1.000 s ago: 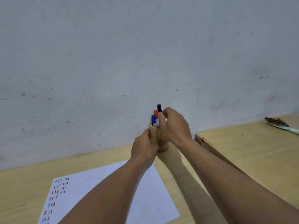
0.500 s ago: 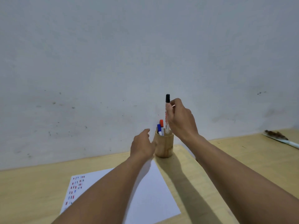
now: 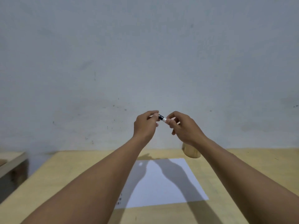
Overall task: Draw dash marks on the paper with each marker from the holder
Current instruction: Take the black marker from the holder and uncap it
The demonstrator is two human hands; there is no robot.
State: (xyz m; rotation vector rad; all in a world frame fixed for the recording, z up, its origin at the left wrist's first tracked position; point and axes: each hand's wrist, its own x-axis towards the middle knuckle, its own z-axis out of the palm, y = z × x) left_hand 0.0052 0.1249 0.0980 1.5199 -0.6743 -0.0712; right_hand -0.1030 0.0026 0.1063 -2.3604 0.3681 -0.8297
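Item: hands and black marker, held in mid-air before the wall.

Left hand (image 3: 145, 124): raised, fingers curled shut around the black cap end of the marker (image 3: 162, 118); thumb and forefinger hid most of the cap.

Right hand (image 3: 182, 126): raised at 3 o'clock from the left hand, thumb and fingers pinched on the white barrel, lower fingers loosely bent. Only a short stretch of marker showed between the two hands, lying nearly level.

Step in hand, as judged: uncapping. Done well, the pull would run straight along the barrel, the hands parting toward 9 and 3 o'clock, with a slight twist should the cap stick. The barrel grip was best kept back from the tip, so that ink would not meet the fingers. The cap ought to remain in the left hand for recapping.

Paper (image 3: 165, 183): white sheet flat on the table (image 3: 64, 183), at 6 o'clock below the hands, crossed by the arms' shadows. Small dash marks (image 3: 119, 199) showed at its lower left edge; their colours were too small to tell, possibly dark.

Holder (image 3: 191, 151): wooden cup standing on the table at 1 o'clock from the paper's far corner, largely hidden behind the right wrist; its contents could not be seen.
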